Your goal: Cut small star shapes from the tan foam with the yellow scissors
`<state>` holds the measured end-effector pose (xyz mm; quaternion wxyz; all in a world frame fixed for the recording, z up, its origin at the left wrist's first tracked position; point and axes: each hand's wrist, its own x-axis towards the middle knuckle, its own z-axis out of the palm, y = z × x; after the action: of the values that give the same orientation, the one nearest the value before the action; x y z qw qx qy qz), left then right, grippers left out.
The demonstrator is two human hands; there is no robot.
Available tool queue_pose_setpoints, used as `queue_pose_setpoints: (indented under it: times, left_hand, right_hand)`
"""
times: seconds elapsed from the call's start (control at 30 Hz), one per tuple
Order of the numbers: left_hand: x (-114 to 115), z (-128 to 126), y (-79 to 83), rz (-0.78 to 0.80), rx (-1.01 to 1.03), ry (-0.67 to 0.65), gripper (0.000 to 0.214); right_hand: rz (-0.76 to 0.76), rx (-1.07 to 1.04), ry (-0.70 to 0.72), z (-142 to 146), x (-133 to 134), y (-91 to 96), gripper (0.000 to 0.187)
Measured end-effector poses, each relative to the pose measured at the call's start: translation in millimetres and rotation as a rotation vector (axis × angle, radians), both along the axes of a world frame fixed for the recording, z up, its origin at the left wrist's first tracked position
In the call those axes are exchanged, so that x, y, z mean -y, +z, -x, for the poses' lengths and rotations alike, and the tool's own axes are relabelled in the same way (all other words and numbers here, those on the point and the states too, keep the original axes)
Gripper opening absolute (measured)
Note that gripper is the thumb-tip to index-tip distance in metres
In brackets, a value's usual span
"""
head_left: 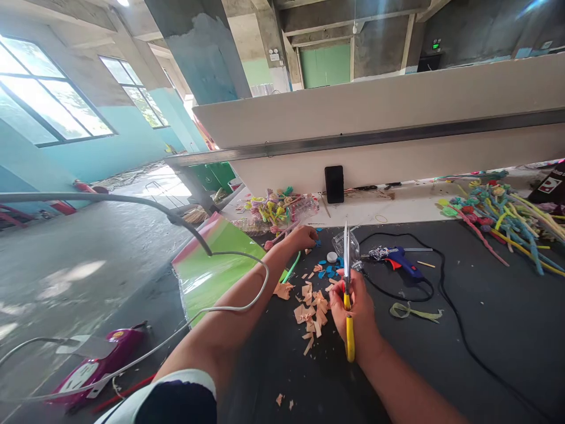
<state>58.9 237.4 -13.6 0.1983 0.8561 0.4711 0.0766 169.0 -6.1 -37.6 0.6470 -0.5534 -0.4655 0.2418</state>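
Observation:
My right hand (359,309) is closed around yellow-handled scissors (346,259), whose blades point away from me and look nearly together. Stretched far forward, my left hand (303,237) has its fingers curled down beside small blue pieces (318,241) at the back of the dark tabletop. Whatever its fingertips pinch is hidden. More blue cut pieces (329,271) lie by a white cap (331,257). Between my arms is a heap of peach-coloured scraps (311,309). A clear plastic bottle piece (346,244) sits behind the scissors.
A blue glue gun (404,261) with a black cord (454,318) lies right. Pipe-cleaner flowers (273,211) and stems (507,218) are at the back. A phone (334,184) leans on the white board (286,168). A white cable (233,308) crosses my left forearm, over a green sheet (216,259).

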Motion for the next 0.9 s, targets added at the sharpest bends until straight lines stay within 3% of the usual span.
queue_pose_setpoints:
  times: [0.27,0.9]
  left_hand:
    - [-3.5,-7.7,-8.0,0.013,-0.126,-0.008,0.032]
    - [-2.5,-5.9,-2.5,-0.033,-0.021,0.186,0.031]
  right_hand:
    - [0.044,-0.006,0.076,-1.7,0.2,0.6,0.034]
    - [0.034,0.031,0.040,-2.5,0.9,3.5,0.036]
